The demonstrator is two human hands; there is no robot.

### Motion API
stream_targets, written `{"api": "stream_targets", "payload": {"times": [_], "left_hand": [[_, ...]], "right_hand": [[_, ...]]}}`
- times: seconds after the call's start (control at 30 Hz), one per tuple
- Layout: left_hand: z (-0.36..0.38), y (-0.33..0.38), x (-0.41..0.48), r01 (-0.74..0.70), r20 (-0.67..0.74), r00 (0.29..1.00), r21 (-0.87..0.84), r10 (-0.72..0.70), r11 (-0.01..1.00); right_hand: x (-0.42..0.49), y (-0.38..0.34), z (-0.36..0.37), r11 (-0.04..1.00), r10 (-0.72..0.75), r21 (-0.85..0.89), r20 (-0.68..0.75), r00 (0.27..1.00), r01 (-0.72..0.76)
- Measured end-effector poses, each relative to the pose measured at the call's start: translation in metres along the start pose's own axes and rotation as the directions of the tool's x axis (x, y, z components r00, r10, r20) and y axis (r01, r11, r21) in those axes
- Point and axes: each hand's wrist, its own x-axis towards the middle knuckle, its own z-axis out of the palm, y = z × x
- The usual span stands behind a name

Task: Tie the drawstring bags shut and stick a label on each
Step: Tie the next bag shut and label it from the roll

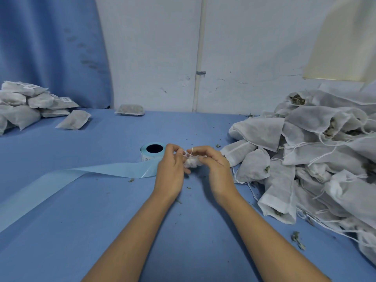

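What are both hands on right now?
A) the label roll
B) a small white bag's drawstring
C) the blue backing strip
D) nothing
B: the left hand and right hand each have a pinch grip on the drawstring of a small white bag held between them, while the label roll stands just beyond the left hand.

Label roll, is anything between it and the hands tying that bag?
Nothing visible does. The label roll stands right beside the left hand, which, with the right hand, pinches the drawstring of the small bag. Only the roll's own liner strip trails away leftward.
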Motion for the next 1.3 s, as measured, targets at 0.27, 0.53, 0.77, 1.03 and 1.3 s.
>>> {"api": "stream_targets", "payload": {"times": [0.27,0.53,0.77,1.03,1.3], "left_hand": [[-0.009,-0.005,0.007,-0.042,-0.137,0.989,0.142,0.062,0.989],[-0.004,0.004,0.005,-0.029,-0.093,0.995,-0.121,0.018,0.992],[-0.01,-0.002,0.005,-0.049,-0.042,0.998,-0.031,0.048,0.998],[-0.014,-0.002,0.002,-0.117,-0.014,0.993,0.076,0.118,0.99],[-0.019,-0.008,0.004,-0.114,0.067,0.993,0.215,0.102,0.97]], "right_hand": [[-0.001,-0.001,0.003,0.997,0.042,-0.07,0.154,0.987,-0.031],[0.003,-0.004,0.003,0.986,0.084,0.122,0.22,0.972,-0.113],[0.003,-0.005,-0.005,0.99,0.092,0.085,0.196,0.976,-0.111],[0.006,-0.004,-0.009,0.981,0.177,0.045,0.178,0.968,-0.188],[0.007,-0.006,-0.014,0.946,0.263,0.156,0.135,0.955,-0.283]]}}
